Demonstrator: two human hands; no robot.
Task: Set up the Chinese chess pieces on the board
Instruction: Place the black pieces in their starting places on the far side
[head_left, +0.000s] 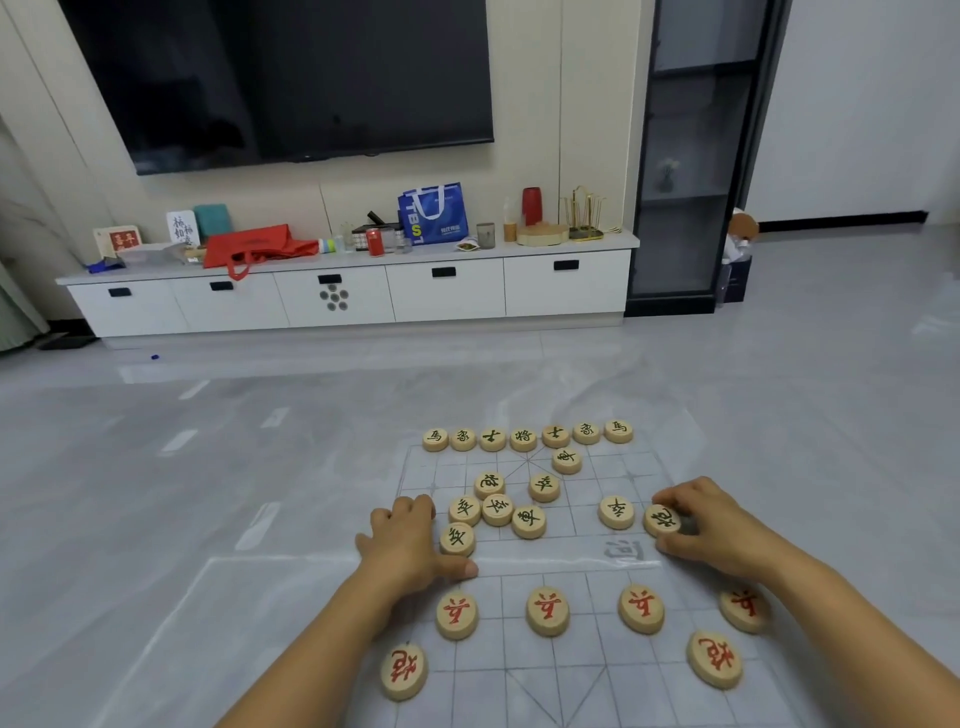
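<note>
Head view: right hand (712, 531) pinches a black-lettered piece (662, 519) on the board (574, 662); grip of left hand (405, 545) unclear.

The far row of black pieces (523, 439) reads 馬 象 士 将 士 象 馬. Four red pieces (547, 609) nearer me say 兵, and two red cannon pieces (714, 659) say 炮. The piece (662, 519) my right hand (711, 525) pinches bears a black cannon character. My board (571, 551) shows 河 upside down. A blue bag (434, 213) reads TBS sideways.
</note>
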